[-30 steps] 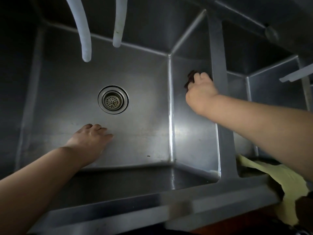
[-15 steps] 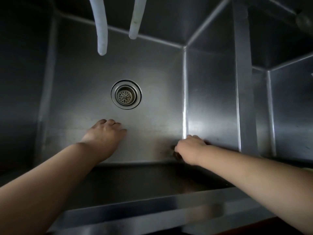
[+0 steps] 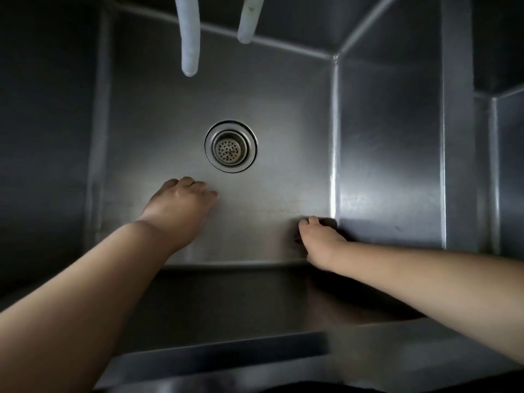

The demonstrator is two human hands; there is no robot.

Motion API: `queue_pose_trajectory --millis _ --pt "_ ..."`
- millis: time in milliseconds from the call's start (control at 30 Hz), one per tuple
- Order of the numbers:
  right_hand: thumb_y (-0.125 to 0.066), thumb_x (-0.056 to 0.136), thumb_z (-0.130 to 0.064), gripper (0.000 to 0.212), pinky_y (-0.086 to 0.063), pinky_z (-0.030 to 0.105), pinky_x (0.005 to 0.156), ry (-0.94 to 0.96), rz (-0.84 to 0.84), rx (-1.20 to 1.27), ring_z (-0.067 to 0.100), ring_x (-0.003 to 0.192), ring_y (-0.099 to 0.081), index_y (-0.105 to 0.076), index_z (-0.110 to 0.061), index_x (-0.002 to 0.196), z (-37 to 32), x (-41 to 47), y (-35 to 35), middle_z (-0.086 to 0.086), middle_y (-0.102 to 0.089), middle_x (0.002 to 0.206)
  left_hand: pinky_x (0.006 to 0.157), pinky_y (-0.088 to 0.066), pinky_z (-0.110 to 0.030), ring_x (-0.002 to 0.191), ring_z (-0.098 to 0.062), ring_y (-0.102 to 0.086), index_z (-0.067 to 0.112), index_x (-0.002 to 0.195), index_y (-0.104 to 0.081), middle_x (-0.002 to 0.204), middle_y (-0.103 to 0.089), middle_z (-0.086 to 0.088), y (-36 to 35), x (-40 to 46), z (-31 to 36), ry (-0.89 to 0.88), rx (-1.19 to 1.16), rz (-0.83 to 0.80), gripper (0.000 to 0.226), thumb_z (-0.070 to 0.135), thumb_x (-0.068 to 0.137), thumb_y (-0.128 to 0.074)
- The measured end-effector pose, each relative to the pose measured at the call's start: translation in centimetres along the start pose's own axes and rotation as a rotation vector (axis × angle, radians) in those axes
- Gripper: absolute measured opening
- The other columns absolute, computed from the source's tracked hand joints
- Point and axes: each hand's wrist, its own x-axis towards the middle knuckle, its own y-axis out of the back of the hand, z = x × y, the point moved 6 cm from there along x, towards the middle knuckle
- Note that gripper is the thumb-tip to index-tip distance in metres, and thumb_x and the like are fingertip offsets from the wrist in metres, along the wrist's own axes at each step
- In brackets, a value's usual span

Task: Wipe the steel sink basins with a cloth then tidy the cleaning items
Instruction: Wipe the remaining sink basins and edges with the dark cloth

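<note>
The right hand [image 3: 319, 241] lies low in the near right corner of the basin floor, its fingers curled down over a dark crumpled cloth [image 3: 329, 222], of which only a small dark edge shows past the knuckles, pressed where the floor meets the right wall. The left hand [image 3: 181, 207] rests palm down on the floor of the basin, fingers loosely together and holding nothing, just on the near side of the round steel drain strainer [image 3: 230, 146] and well apart from the right hand. Both bare forearms reach in over the near rim. The brushed stainless steel sink basin [image 3: 283, 114] is deep and square, its floor and walls grey and dull, with a bright streak of light down the seam of the right corner and some faint smears on the right wall. Two pale translucent hoses [image 3: 189, 38] hang down from above at the back, ends open and clear of the floor, the left one reaching lower. A steel divider [image 3: 458, 137] on the right separates this basin from a second steel basin [image 3: 507, 171], of which only a dim part shows. The surroundings are dark.
</note>
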Motion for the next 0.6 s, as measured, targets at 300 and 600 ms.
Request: queue_pose_trajectory --millis 300,600 --pt "-0.062 0.082 -0.009 0.055 -0.044 0.032 0.083 0.378 0.116 0.159 0.035 0.106 -0.053 -0.04 -0.011 0.132 -6.6 0.4 -0.1 0.01 -0.035 0.137 0.097 -0.035 -0.034 0.117 -0.023 -0.045 0.024 0.126 -0.051 0.129 -0.052 0.002 0.4 0.1 -1.7 0.068 0.007 0.081 0.044 0.014 0.083 -0.05" --pt "-0.066 0.081 -0.014 0.069 -0.041 0.037 0.102 0.589 0.095 0.284 0.033 0.126 -0.042 -0.035 -0.018 0.142 -13.8 2.2 0.8 0.008 -0.024 0.149 0.097 -0.032 -0.039 0.119 -0.029 -0.044 0.018 0.128 -0.052 0.131 -0.052 -0.005 0.2 0.1 -2.6 0.122 -0.033 0.096 0.047 0.011 0.082 -0.054"
